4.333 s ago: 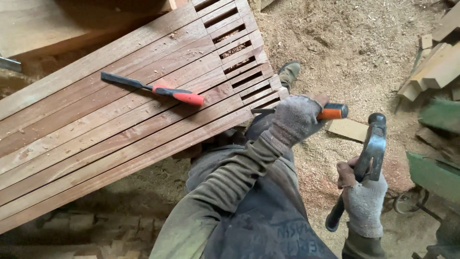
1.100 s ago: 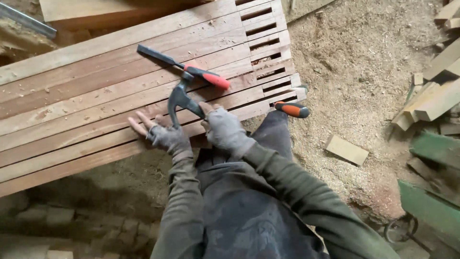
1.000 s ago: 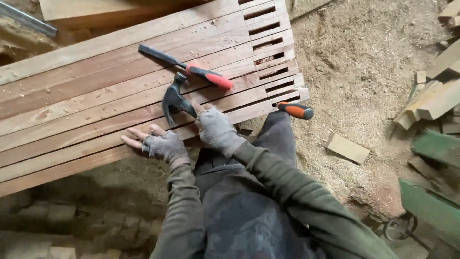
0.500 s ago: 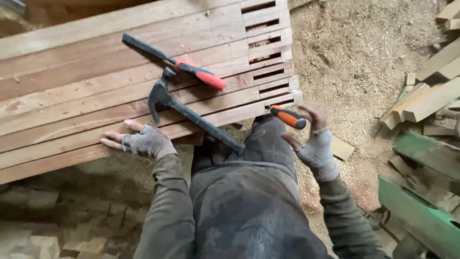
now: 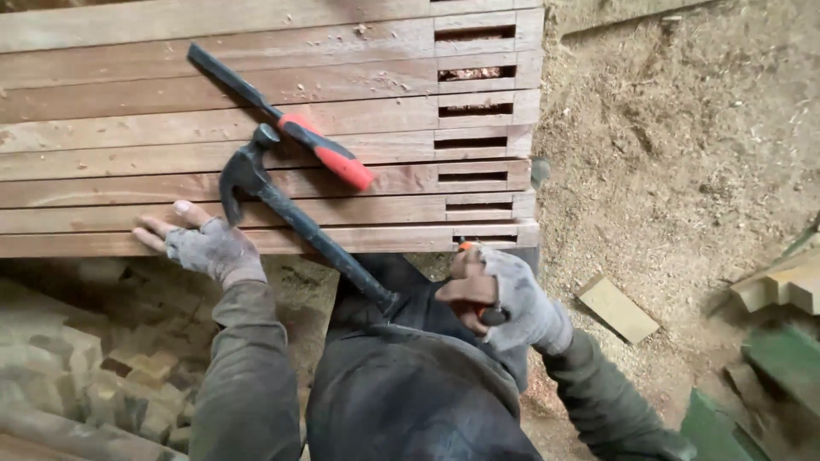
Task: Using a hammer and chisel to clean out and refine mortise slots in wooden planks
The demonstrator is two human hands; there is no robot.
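Stacked wooden planks (image 5: 128,111), claw hammer (image 5: 290,213), red-handled chisel (image 5: 282,119) on top

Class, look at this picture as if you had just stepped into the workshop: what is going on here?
A person in grey work gloves crouches at a stack of slotted wooden boards. The left hand rests flat on the stack's near edge. The right hand grips an orange-handled tool, mostly hidden in the glove. A black claw hammer lies on the boards, its handle jutting over the edge toward the person. An orange-handled chisel lies beside it. Sawdust covers the ground.
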